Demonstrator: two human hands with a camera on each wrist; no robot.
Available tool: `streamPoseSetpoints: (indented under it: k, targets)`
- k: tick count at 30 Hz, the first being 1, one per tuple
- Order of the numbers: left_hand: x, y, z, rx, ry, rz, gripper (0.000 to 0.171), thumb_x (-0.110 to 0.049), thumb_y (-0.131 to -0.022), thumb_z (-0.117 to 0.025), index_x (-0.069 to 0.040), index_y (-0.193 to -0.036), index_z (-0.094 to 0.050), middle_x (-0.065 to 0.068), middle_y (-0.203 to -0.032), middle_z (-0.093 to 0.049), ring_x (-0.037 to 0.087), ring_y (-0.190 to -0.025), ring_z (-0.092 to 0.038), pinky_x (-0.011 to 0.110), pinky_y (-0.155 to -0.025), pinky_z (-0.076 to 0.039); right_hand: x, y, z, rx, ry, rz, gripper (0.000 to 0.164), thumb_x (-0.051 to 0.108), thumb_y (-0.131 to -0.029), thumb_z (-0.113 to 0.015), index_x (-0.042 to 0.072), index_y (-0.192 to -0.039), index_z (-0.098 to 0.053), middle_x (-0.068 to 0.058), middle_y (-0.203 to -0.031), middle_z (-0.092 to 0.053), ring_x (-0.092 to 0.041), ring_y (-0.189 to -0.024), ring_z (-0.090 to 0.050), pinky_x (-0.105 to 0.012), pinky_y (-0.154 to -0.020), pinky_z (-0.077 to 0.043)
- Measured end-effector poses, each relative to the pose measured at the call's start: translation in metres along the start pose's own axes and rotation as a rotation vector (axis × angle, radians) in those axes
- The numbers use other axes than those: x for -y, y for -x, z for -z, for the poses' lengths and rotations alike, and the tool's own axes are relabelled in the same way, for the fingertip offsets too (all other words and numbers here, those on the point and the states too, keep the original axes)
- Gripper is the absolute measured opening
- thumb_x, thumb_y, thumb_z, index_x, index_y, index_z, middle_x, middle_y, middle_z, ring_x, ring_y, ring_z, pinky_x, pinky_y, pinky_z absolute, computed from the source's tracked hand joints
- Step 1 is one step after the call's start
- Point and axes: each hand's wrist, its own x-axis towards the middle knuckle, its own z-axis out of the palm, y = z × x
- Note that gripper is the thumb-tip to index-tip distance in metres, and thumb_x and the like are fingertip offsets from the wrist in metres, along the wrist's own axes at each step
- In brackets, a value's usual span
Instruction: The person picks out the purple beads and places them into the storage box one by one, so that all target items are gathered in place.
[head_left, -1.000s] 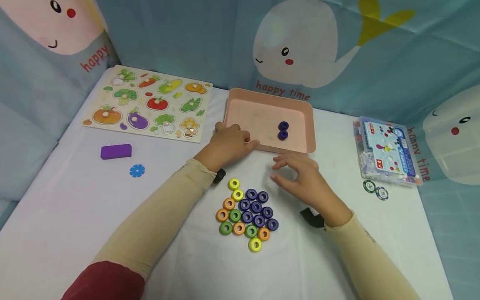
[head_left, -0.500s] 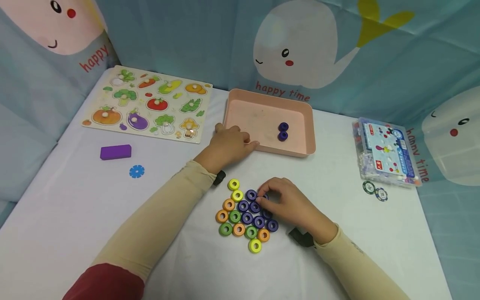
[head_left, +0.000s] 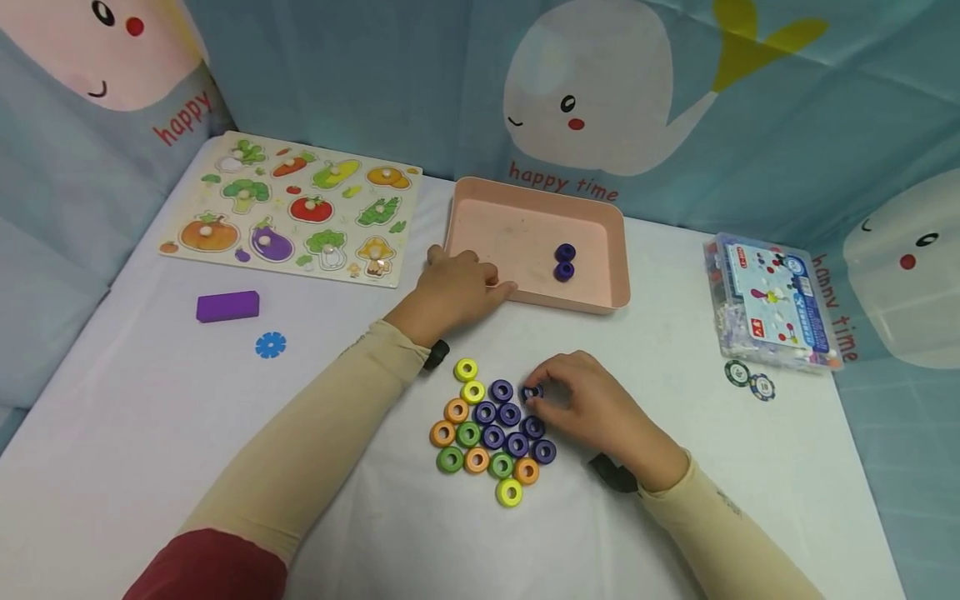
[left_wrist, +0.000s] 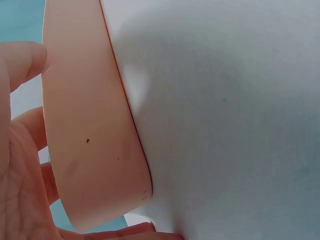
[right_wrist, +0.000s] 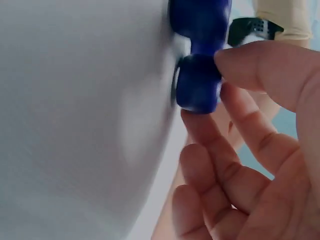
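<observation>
Right hand [head_left: 596, 408]: I am seeing it pinching one dark blue-purple ring bead [head_left: 532, 392] between thumb and fingers, the gap only as wide as the bead; the other fingers are sitting loosely curled. I am not able to tell whether the bead is touching the white-covered bench [head_left: 615, 550].

Left hand [head_left: 459, 287]: I am logging it as partly open, gripping the rim at the near left corner of a shallow, pink rectangular tray [head_left: 615, 267]. Inside the tray, ahead of the right hand, two dark blue-purple rings [head_left: 564, 262] are lying side by side.

Between the hands and nearer the body, I am counting a loose cluster: seven more dark rings [head_left: 492, 436], four orange rings [head_left: 442, 432], three green rings [head_left: 450, 459] and three yellow rings [head_left: 509, 492].

Left of the left hand, a vegetable-picture puzzle board [head_left: 292, 208], a purple block [head_left: 228, 306] and a blue notched disc [head_left: 271, 345] are lying. Right of the right hand, a clear plastic box [head_left: 774, 302] with a printed label is resting, two round chips [head_left: 750, 380] just beside it.
</observation>
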Motion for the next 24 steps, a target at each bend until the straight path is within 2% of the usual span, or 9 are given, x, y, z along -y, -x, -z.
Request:
streamPoseSetpoints:
  k: [4,7,9,11,15,24]
  targets:
    - [0.0,0.0,0.0,0.003,-0.002,0.005,0.056,-0.059,-0.102,-0.041,-0.017,-0.128,-0.067,0.008,-0.124,-0.066,0.024,-0.116,-0.057,0.054,-0.102,-0.028,-0.004,-0.014,0.021,-0.137,0.015,-0.037,0.013,0.029,-0.088,-0.078,0.026,-0.099,-0.073,0.01,-0.102,-0.071,-0.015,-0.101,-0.058,-0.041,-0.09,-0.047]
    - [-0.001,0.0,0.001,0.006,0.002,0.014,0.056,-0.059,-0.102,-0.041,-0.017,-0.129,-0.067,0.008,-0.124,-0.066,0.024,-0.115,-0.057,0.054,-0.103,-0.028,-0.016,-0.033,0.04,-0.271,0.021,-0.108,0.015,0.033,-0.089,-0.077,0.021,-0.098,-0.073,0.003,-0.101,-0.071,-0.02,-0.099,-0.058,-0.043,-0.087,-0.045]
    - [-0.001,0.0,0.001,0.009,0.004,0.02,0.056,-0.059,-0.102,-0.041,-0.017,-0.129,-0.066,0.008,-0.124,-0.066,0.024,-0.115,-0.057,0.054,-0.103,-0.028,-0.027,-0.048,0.049,-0.328,0.021,-0.177,0.019,0.035,-0.09,-0.075,0.018,-0.098,-0.073,-0.003,-0.1,-0.071,-0.023,-0.099,-0.056,-0.044,-0.085,-0.043]
    - [-0.001,0.001,0.001,0.01,0.007,0.023,0.056,-0.058,-0.102,-0.042,-0.017,-0.129,-0.066,0.008,-0.123,-0.066,0.025,-0.114,-0.057,0.054,-0.103,-0.028,-0.037,-0.06,0.055,-0.342,0.022,-0.243,0.023,0.037,-0.091,-0.074,0.015,-0.099,-0.073,-0.008,-0.1,-0.07,-0.026,-0.099,-0.054,-0.045,-0.084,-0.042]
    - [-0.001,0.001,-0.001,0.01,0.005,0.019,0.056,-0.059,-0.101,-0.042,-0.017,-0.129,-0.066,0.008,-0.124,-0.066,0.025,-0.116,-0.057,0.054,-0.103,-0.028,-0.052,-0.079,0.055,-0.302,0.011,-0.328,0.026,0.038,-0.09,-0.073,0.014,-0.097,-0.072,-0.009,-0.099,-0.07,-0.027,-0.1,-0.054,-0.045,-0.086,-0.042]
    - [-0.002,0.0,-0.001,-0.001,0.005,0.021,0.056,-0.059,-0.101,-0.042,-0.017,-0.128,-0.067,0.008,-0.122,-0.066,0.026,-0.114,-0.057,0.056,-0.105,-0.026,-0.063,-0.103,0.048,-0.319,0.039,-0.326,0.022,0.037,-0.089,-0.075,0.016,-0.091,-0.071,-0.005,-0.089,-0.07,-0.027,-0.091,-0.053,-0.055,-0.097,-0.024]
